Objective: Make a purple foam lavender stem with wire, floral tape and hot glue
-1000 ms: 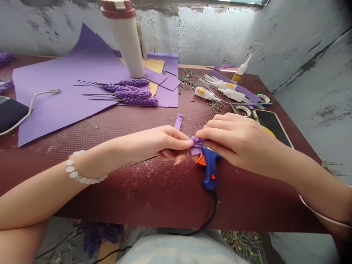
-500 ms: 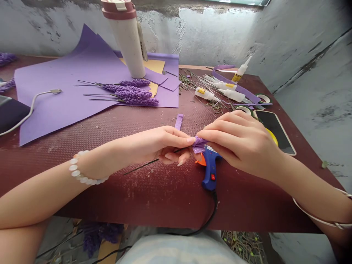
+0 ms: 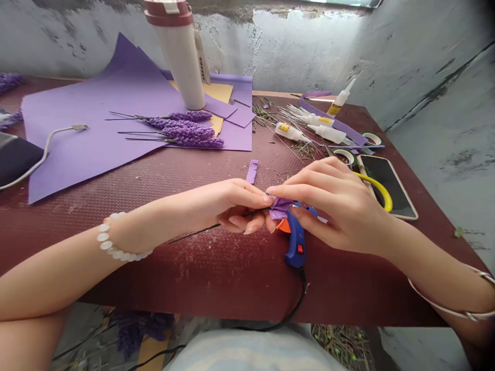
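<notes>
My left hand [image 3: 242, 203] pinches a thin dark wire stem [image 3: 195, 234] that slants down to the left. At its upper end is a folded piece of purple paper [image 3: 280, 208], held between both hands. The index finger of my right hand [image 3: 336, 201] lies over the paper, close to my left thumb tip, and the right thumb is at its lower right side. Just below lies a blue glue gun [image 3: 296, 239] with an orange trigger, its nozzle end partly hidden by my right hand. Behind my left fingers is a short fringed purple strip [image 3: 252, 171].
Purple lavender-like stems [image 3: 185, 131] lie on large purple sheets [image 3: 93, 113] beside a white tumbler [image 3: 180, 62]. Several glue bottles [image 3: 291, 132], wires and tape rolls [image 3: 345, 156] are at back right. Yellow-handled scissors [image 3: 381, 190] overlap a phone [image 3: 394, 180]. A black cord [image 3: 297, 304] crosses the front edge.
My right index finger has shifted left across the paper towards my left thumb. The right hand has opened slightly, showing more of the glue gun. The left hand keeps hold of the stem.
</notes>
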`<state>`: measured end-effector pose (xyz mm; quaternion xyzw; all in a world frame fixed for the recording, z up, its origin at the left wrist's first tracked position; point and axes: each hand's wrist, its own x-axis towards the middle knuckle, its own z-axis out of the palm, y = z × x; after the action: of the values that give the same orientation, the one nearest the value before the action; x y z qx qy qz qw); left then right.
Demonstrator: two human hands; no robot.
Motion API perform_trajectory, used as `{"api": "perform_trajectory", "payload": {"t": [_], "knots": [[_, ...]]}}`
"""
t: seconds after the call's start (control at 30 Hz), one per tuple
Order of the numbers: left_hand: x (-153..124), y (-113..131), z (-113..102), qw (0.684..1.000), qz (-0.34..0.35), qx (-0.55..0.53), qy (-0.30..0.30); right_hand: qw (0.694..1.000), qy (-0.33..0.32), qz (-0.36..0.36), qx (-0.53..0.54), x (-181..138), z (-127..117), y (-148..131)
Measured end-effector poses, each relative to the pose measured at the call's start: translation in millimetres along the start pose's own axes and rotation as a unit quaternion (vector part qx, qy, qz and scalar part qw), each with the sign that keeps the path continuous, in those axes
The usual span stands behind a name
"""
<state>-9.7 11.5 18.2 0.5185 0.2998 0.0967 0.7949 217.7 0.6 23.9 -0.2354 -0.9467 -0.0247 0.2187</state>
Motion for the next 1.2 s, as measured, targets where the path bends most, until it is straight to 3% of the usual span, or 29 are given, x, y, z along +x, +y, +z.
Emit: {"api": "perform_trajectory", "payload": {"t": [0.23, 0.47, 0.7, 0.77, 0.97, 1.2], "knots": [[-1.3, 0.7, 1.9, 0.999, -0.022, 0.015, -0.028, 0.997, -0.024, 0.027, 0.075, 1.7, -3.5, -0.3], [3.4, -3.3, 1.0, 0.998, 0.011, 0.059, -0.019, 0.995, -0.059, 0.053, 0.055, 2.1, -0.2, 0.0], [0.9, 1.5, 3.5, 0.990, 0.042, 0.135, 0.021, 0.996, -0.016, 0.089, 0.010, 3.0, 3.2, -7.2], [0.6, 3.1, 5.6, 0.989, 0.047, 0.134, 0.043, 0.996, 0.000, 0.089, -0.016, 2.8, 3.8, -8.0], [1.4, 3.2, 12.0, 0.959, 0.118, 0.170, 0.192, 0.993, 0.021, 0.085, -0.076, -0.2, 7.3, -7.1], [1.8, 1.2, 15.3, 0.934, 0.135, 0.224, 0.242, 0.991, 0.031, 0.113, -0.061, 1.1, 13.1, -9.9]]}}
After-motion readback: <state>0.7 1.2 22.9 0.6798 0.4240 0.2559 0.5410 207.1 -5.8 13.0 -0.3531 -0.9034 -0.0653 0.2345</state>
